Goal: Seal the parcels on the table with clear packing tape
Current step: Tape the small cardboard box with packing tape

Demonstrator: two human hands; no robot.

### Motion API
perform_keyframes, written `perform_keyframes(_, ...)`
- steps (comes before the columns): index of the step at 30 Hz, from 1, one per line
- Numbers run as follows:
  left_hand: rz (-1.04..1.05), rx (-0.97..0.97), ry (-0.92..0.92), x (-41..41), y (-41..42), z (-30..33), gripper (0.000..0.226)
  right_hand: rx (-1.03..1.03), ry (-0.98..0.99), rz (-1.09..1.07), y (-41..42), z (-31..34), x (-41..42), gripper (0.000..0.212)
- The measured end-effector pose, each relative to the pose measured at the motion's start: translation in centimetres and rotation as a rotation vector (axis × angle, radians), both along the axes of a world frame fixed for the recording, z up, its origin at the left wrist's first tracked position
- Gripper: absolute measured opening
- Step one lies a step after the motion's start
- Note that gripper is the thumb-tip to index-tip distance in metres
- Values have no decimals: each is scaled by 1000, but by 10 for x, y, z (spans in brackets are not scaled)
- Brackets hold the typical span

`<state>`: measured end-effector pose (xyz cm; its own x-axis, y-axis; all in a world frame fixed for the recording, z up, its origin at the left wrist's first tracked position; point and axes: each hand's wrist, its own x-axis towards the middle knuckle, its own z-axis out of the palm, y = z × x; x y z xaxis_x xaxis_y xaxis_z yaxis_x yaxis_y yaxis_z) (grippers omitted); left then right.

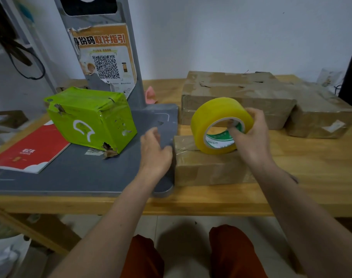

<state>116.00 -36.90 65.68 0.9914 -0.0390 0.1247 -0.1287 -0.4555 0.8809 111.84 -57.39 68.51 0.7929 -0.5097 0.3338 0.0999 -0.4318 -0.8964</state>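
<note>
A person's right hand (251,135) grips a fat, glossy roll of yellowish packing tape (219,125), thumb hooked through its white cardboard core and fingers curled over the outer rim. The roll stands on edge atop a small brown cardboard parcel (207,167), whose surface is slick with film, near the front edge of a pale wooden table (311,173). The left hand (155,151) sits at the parcel's left end, fingers loosely bent; motion blur hides whether it holds anything or touches the box. Behind the roll, larger flat cardboard parcels (241,93), creased and already taped, lie stacked against the wall side. To the left, a crumpled lime-green plastic-wrapped box (90,117), torn in places, rests tilted on a matte grey scanner base (70,173), beside a red-and-white booklet (30,151). A peeling orange poster (105,57) with a QR code clings to the grey upright post.
</note>
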Motion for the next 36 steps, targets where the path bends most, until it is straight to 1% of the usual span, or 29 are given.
perform_keyframes(1,-124,-25,-32,0,-1,8,69,60,20,8,-1,-4,0,47)
perform_keyframes(2,-276,-10,-17,0,-3,15,79,112,44,21,-2,-7,1,44)
perform_keyframes(3,-398,63,23,3,-7,18,93,145,65,38,-2,-9,2,41)
perform_keyframes(4,-477,184,40,4,-10,19,108,159,81,55,-3,-11,4,39)
perform_keyframes(6,-513,471,-12,6,-19,13,129,152,97,87,-3,-10,5,39)
perform_keyframes(7,-494,565,-56,7,-23,10,132,144,102,99,-3,-8,4,39)
perform_keyframes(8,-465,604,-82,7,-25,9,130,138,103,114,-3,-7,4,37)
perform_keyframes(10,-419,612,-96,7,-26,8,125,129,100,149,-7,-6,5,29)
perform_keyframes(11,-407,624,-90,7,-25,7,126,111,102,165,-8,-4,5,26)
perform_keyframes(15,-403,724,-55,2,-22,13,142,12,105,166,-24,6,2,20)
perform_keyframes(18,-408,739,-33,-2,-24,17,142,-25,104,123,-47,10,-6,23)
perform_keyframes(21,-415,724,-29,-3,-25,17,142,30,113,79,-59,6,-9,33)
perform_keyframes(23,-420,727,-27,-4,-26,18,141,169,110,67,-57,-2,-10,40)
perform_keyframes(24,-423,734,-28,-5,-26,19,140,217,107,68,-56,-7,-10,38)
perform_keyframes(26,-428,758,-26,-6,-27,22,140,194,109,85,-53,-12,-10,26)
perform_keyframes(28,-428,844,-18,-3,-29,25,139,178,110,105,-52,-12,-9,22)
perform_keyframes(30,-423,1009,-21,1,-36,31,140,183,115,106,-54,-10,-8,21)
perform_keyframes(32,-437,1114,-3,4,-48,39,141,173,120,88,-55,-11,-6,26)
perform_keyframes(34,-483,1064,-20,2,-62,40,137,149,127,59,-53,-13,-4,31)
perform_keyframes(36,-497,996,-95,-2,-69,33,122,145,123,55,-51,-13,-5,33)
